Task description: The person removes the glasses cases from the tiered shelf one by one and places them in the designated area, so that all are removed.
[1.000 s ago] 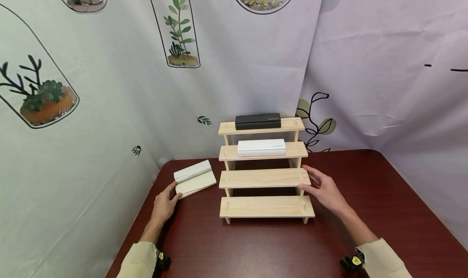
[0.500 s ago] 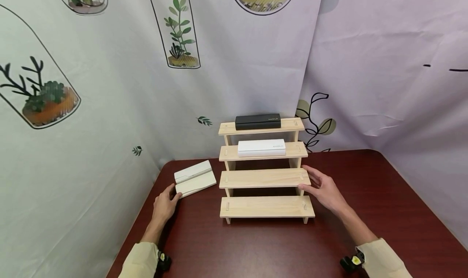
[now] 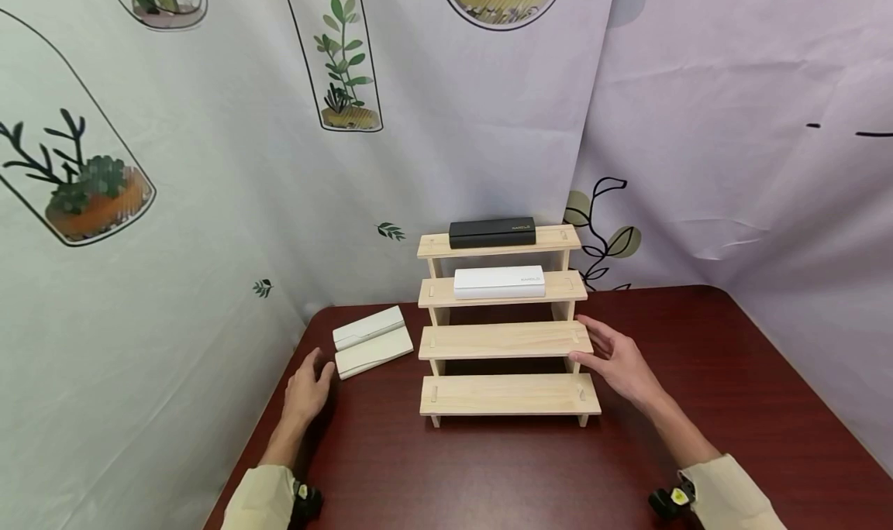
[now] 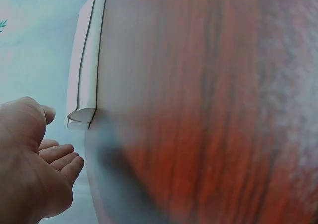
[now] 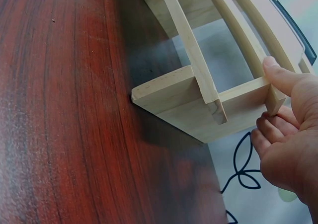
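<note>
A four-step wooden display rack (image 3: 505, 394) stands on the table. On its top step lies a black oblong case (image 3: 491, 233), and one step lower a white oblong case (image 3: 498, 281). My right hand (image 3: 621, 367) grips the right end of the third step down, thumb at the front edge and fingers round the end, as the right wrist view also shows. To the left of the rack lies a pale off-white case (image 3: 373, 342) with a flap. Just short of its near left corner is my left hand (image 3: 307, 387), fingers loosely bent and holding nothing.
The dark red wooden table (image 3: 488, 476) has its left edge close beside my left forearm. A pale cloth backdrop (image 3: 446, 166) printed with plants hangs behind and along both sides, close to the rack's back.
My left hand has let go of the near left corner of the pale case and drawn back slightly leftward. The right hand and the rack have stayed put.
</note>
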Available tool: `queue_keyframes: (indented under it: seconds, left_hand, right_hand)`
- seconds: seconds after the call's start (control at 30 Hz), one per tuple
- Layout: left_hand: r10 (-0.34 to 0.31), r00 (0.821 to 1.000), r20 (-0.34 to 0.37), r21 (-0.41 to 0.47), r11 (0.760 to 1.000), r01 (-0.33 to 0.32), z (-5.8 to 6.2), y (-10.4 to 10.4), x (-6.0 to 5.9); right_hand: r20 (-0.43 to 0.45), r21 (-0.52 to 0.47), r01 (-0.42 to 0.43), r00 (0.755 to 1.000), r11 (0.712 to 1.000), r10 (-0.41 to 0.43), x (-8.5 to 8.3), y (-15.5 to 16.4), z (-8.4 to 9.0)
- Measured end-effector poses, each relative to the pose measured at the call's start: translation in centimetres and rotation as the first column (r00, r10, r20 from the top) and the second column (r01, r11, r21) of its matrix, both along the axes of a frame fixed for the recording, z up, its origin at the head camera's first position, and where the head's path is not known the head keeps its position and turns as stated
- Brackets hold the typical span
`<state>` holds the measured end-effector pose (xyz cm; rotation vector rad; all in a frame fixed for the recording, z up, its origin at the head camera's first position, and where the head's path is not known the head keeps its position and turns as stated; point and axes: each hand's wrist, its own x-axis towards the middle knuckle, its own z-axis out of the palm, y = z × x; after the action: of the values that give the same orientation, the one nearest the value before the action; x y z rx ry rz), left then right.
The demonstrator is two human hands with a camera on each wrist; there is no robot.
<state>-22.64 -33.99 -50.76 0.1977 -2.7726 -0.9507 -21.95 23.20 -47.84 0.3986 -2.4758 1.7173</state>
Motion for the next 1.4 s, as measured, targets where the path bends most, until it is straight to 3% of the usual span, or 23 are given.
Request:
queue_keyframes:
  seconds: [0.3, 0.63, 1.0, 1.23, 1.4]
  left_hand:
    - [0.014, 0.999, -0.049, 0.081, 0.997, -0.009, 1.1, -0.1, 0.0]
    - [0.019, 0.99, -0.14, 0.105, 0.994, -0.005, 3.8, 1.3, -0.9]
    - [-0.06, 0.975, -0.212, 0.138, 0.986, 0.09, 6.1, 4.9, -1.2]
    - [-0.11, 0.961, -0.255, 0.192, 0.968, 0.161, 7.7, 7.0, -1.9]
    - [-0.136, 0.949, -0.284, 0.214, 0.956, 0.201, 8.7, 8.4, -2.4]
  right_hand:
    - [0.001, 0.015, -0.002, 1.0, 1.0, 0.002, 0.1, 0.1, 0.2]
    - [0.006, 0.026, -0.011, 1.0, 1.0, 0.01, 0.1, 0.2, 0.5]
    - [0.003, 0.047, -0.018, 1.0, 0.999, 0.018, 0.2, 0.3, 0.6]
    - [-0.04, -0.068, -0.009, 0.999, 0.998, 0.006, 0.3, 0.8, 1.3]
    - [-0.061, -0.082, 0.003, 0.998, 0.997, -0.008, -0.1, 1.1, 2.1]
